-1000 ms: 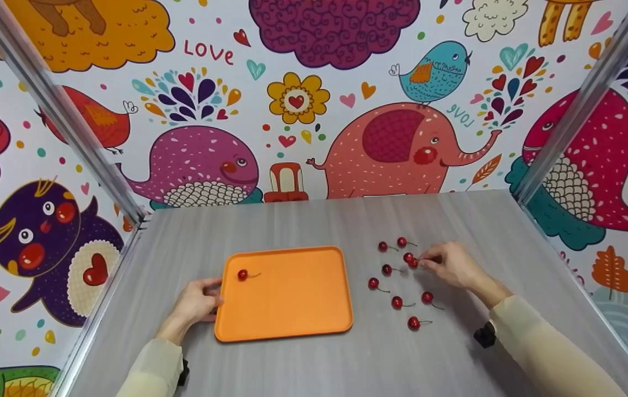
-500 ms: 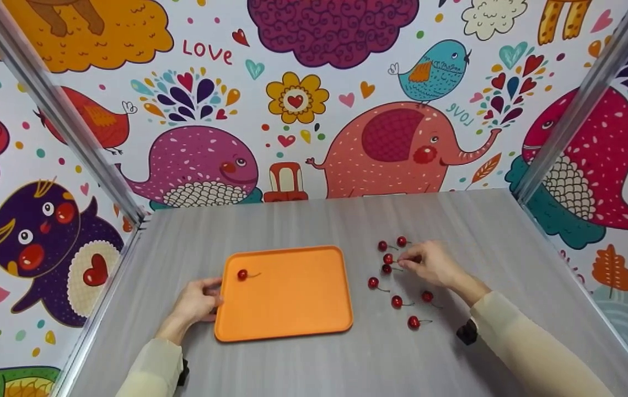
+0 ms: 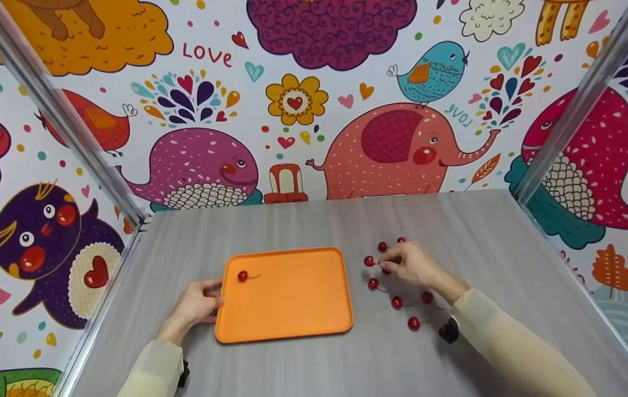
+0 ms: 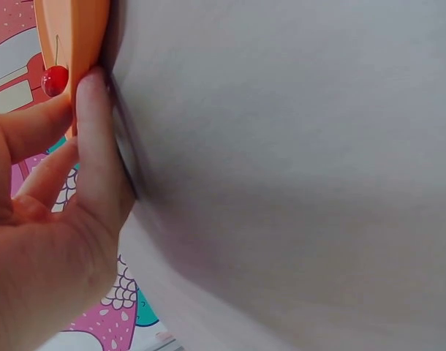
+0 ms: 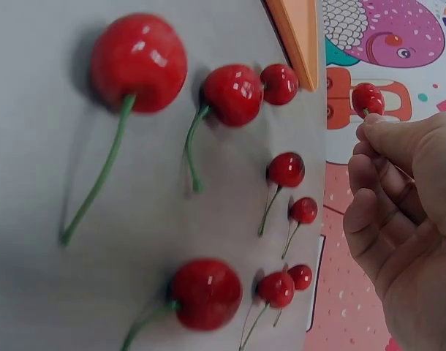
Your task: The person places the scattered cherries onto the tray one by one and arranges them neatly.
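Note:
My right hand [image 3: 414,264] pinches a red cherry [image 3: 369,261] by its stem, between thumb and fingertip. In the right wrist view this cherry [image 5: 368,98] shows beyond the fingertips, apart from the others. Below and around the hand lie several more cherries [image 3: 397,302] with green stems, some partly hidden by it. To the left is an orange rectangular tray [image 3: 286,298], with one cherry [image 3: 243,276] near its upper left corner. My left hand [image 3: 195,303] touches the tray's left edge with fairly straight fingers; in the left wrist view fingertips [image 4: 95,80] press against its outer wall.
The grey wood-grain table [image 3: 291,369] is bounded by cartoon-printed panels [image 3: 291,132] at the back and sides. Metal posts [image 3: 573,110] stand at the two rear corners. A strip of table separates the tray from the loose cherries.
My right hand has moved left with the pinched cherry, away from the spot beside another cherry and toward the tray. The left hand and the tray have stayed in place.

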### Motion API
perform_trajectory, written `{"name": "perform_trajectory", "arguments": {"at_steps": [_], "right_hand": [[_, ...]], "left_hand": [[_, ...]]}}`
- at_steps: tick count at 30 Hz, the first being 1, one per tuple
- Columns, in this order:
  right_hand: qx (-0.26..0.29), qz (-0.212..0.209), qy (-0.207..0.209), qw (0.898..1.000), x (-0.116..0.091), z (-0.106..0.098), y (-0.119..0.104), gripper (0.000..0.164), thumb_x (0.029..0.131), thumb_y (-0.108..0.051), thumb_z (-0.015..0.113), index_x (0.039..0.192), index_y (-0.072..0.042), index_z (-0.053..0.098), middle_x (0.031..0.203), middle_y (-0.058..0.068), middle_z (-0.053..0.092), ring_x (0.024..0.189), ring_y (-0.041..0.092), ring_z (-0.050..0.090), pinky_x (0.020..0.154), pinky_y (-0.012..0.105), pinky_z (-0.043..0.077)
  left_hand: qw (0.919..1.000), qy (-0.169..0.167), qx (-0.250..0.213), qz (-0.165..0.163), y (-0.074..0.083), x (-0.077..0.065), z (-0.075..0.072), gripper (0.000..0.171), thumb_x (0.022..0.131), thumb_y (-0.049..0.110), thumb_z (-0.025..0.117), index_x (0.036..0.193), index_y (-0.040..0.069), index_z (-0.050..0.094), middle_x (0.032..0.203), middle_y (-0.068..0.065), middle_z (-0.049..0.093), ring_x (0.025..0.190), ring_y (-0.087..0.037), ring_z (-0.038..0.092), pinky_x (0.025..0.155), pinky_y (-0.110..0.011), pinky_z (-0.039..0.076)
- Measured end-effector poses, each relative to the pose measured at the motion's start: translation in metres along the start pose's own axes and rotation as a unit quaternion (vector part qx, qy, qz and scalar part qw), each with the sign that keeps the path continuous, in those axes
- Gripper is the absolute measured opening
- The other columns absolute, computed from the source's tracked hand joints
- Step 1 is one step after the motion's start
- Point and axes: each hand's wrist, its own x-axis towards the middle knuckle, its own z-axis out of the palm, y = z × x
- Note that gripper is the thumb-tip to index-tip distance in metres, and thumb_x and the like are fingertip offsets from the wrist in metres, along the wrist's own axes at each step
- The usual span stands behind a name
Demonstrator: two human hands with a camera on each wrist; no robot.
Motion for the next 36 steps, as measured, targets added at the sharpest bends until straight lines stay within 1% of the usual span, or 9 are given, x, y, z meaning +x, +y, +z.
{"name": "perform_trajectory", "arguments": {"at_steps": [5, 12, 16, 19, 22, 27, 31, 34, 36], "right_hand": [[-0.002, 0.008, -0.01, 1.0, 0.009, 0.008, -0.008, 0.012, 0.103, -0.01, 0.08, 0.108, -0.004, 0.089, 0.091, 0.004, 0.08, 0.077, 0.005, 0.059, 0.071, 0.021, 0.054], [0.007, -0.004, -0.015, 1.0, 0.02, 0.021, -0.019, 0.013, 0.103, -0.011, 0.081, 0.109, -0.004, 0.089, 0.096, 0.005, 0.083, 0.082, 0.008, 0.063, 0.077, 0.021, 0.057], [0.01, -0.01, -0.016, 1.0, 0.026, 0.029, -0.023, 0.013, 0.103, -0.012, 0.081, 0.108, -0.003, 0.089, 0.097, 0.007, 0.084, 0.083, 0.007, 0.064, 0.077, 0.021, 0.057], [0.027, -0.002, -0.022, 0.999, 0.031, 0.034, -0.026, 0.014, 0.104, -0.012, 0.08, 0.108, -0.002, 0.089, 0.099, 0.008, 0.085, 0.082, 0.008, 0.065, 0.076, 0.022, 0.057], [0.038, 0.013, -0.027, 0.999, 0.035, 0.039, -0.028, 0.013, 0.105, -0.013, 0.079, 0.108, -0.005, 0.089, 0.101, 0.007, 0.085, 0.082, 0.008, 0.065, 0.075, 0.022, 0.056], [0.033, 0.018, -0.026, 0.999, 0.043, 0.048, -0.033, 0.012, 0.104, -0.012, 0.08, 0.108, -0.008, 0.09, 0.102, 0.007, 0.086, 0.083, 0.01, 0.064, 0.076, 0.022, 0.056], [0.037, 0.034, -0.033, 0.998, 0.05, 0.053, -0.04, 0.012, 0.104, -0.013, 0.08, 0.108, -0.006, 0.09, 0.104, 0.007, 0.085, 0.086, 0.012, 0.065, 0.082, 0.029, 0.062], [0.043, 0.058, -0.043, 0.997, 0.055, 0.058, -0.045, 0.013, 0.105, -0.014, 0.079, 0.11, -0.009, 0.09, 0.107, 0.004, 0.085, 0.09, 0.014, 0.066, 0.09, 0.039, 0.065], [0.04, 0.066, -0.046, 0.996, 0.059, 0.061, -0.048, 0.013, 0.106, -0.015, 0.079, 0.11, -0.011, 0.09, 0.107, 0.004, 0.085, 0.092, 0.015, 0.067, 0.092, 0.042, 0.065]], "left_hand": [[1.0, 0.002, -0.001, 0.005, -0.002, -0.001, 0.0, 0.063, 0.099, -0.003, 0.069, 0.161, -0.003, 0.058, 0.108, -0.013, 0.067, 0.087, -0.021, 0.072, 0.073, -0.041, 0.069], [1.0, 0.003, 0.003, -0.003, -0.003, -0.003, 0.0, 0.062, 0.1, -0.002, 0.07, 0.161, -0.002, 0.059, 0.11, -0.013, 0.068, 0.088, -0.021, 0.073, 0.074, -0.04, 0.069], [1.0, 0.002, -0.001, -0.003, -0.003, -0.003, 0.0, 0.062, 0.099, -0.002, 0.069, 0.161, -0.003, 0.058, 0.112, -0.015, 0.07, 0.088, -0.021, 0.074, 0.074, -0.041, 0.069], [0.9999, 0.002, -0.01, -0.003, -0.003, -0.002, 0.0, 0.063, 0.099, -0.003, 0.07, 0.16, -0.003, 0.058, 0.112, -0.016, 0.071, 0.086, -0.02, 0.075, 0.074, -0.041, 0.069], [0.9999, 0.001, -0.015, -0.003, -0.002, -0.002, 0.001, 0.063, 0.098, -0.003, 0.07, 0.16, -0.004, 0.059, 0.112, -0.016, 0.071, 0.085, -0.02, 0.075, 0.073, -0.041, 0.069], [0.9999, 0.001, -0.012, -0.007, 0.0, -0.001, 0.002, 0.063, 0.098, -0.003, 0.07, 0.16, -0.003, 0.058, 0.113, -0.016, 0.071, 0.088, -0.02, 0.075, 0.076, -0.042, 0.07], [0.9999, 0.001, -0.011, -0.005, 0.002, 0.0, 0.002, 0.062, 0.099, -0.002, 0.071, 0.16, -0.002, 0.059, 0.115, -0.017, 0.072, 0.09, -0.02, 0.077, 0.077, -0.043, 0.07], [0.9999, 0.001, -0.011, -0.005, 0.002, -0.001, 0.002, 0.063, 0.099, -0.003, 0.071, 0.16, -0.002, 0.059, 0.115, -0.017, 0.072, 0.09, -0.02, 0.076, 0.077, -0.043, 0.07], [0.9999, 0.002, -0.011, -0.005, 0.002, -0.001, 0.002, 0.063, 0.099, -0.003, 0.071, 0.16, -0.002, 0.059, 0.114, -0.016, 0.072, 0.09, -0.02, 0.076, 0.077, -0.043, 0.07]]}}
